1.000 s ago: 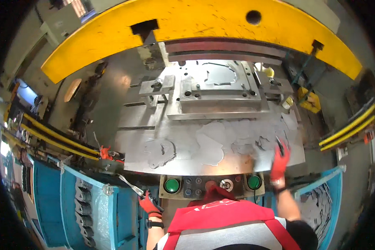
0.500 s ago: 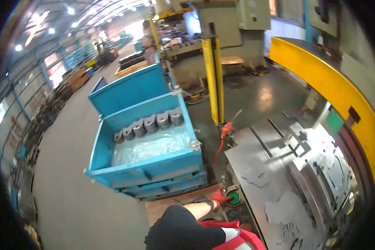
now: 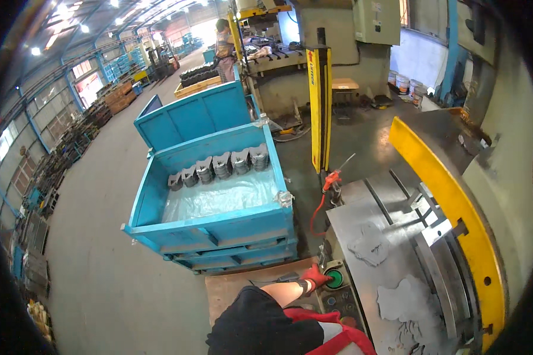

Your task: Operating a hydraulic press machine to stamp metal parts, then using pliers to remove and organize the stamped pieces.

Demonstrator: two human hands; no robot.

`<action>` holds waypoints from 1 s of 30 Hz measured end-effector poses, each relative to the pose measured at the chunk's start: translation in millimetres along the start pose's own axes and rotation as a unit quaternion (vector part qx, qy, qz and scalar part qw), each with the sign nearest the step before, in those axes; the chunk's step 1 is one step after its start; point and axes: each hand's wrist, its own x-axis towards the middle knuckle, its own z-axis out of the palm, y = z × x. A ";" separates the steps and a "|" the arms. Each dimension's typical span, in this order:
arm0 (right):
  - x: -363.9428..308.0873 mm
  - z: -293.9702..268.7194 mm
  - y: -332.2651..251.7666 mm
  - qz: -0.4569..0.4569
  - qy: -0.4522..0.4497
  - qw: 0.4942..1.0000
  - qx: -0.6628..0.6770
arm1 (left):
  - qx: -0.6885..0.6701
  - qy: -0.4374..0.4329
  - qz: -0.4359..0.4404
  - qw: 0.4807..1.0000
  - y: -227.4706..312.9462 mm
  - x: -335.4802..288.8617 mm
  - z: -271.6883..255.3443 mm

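My left hand, in a red glove, reaches from a black sleeve to a green round push button on the control panel. Its fingers stretch out and touch the button's left side; nothing is held. Right of the panel is the flat steel bed of a press, with irregular thin grey sheet pieces lying on it. A yellow beam of the machine hangs over the far right of the bed and hides much of the die. My right hand is out of view.
A blue metal bin with stacked grey metal parts on plastic film stands to the left, another blue bin behind it. A yellow post and a red air gun with hose are beyond the bed. A person stands far back.
The yellow beam has come down over the die, covering its bright plate. My left hand stays at the green button. My view has shifted slightly, and a person now shows at the back.
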 end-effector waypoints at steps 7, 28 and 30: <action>-20.1 -41.5 64.0 0.043 0.074 0.996 0.002 | -0.031 -0.016 0.060 0.998 -18.4 21.4 10.6; -153.7 -71.9 84.9 0.076 0.225 0.945 0.226 | -0.232 -0.524 0.307 0.760 296.0 -127.8 23.4; -161.7 -71.8 79.3 0.080 0.206 0.920 0.324 | -0.214 -0.513 0.338 0.760 328.0 -126.7 46.4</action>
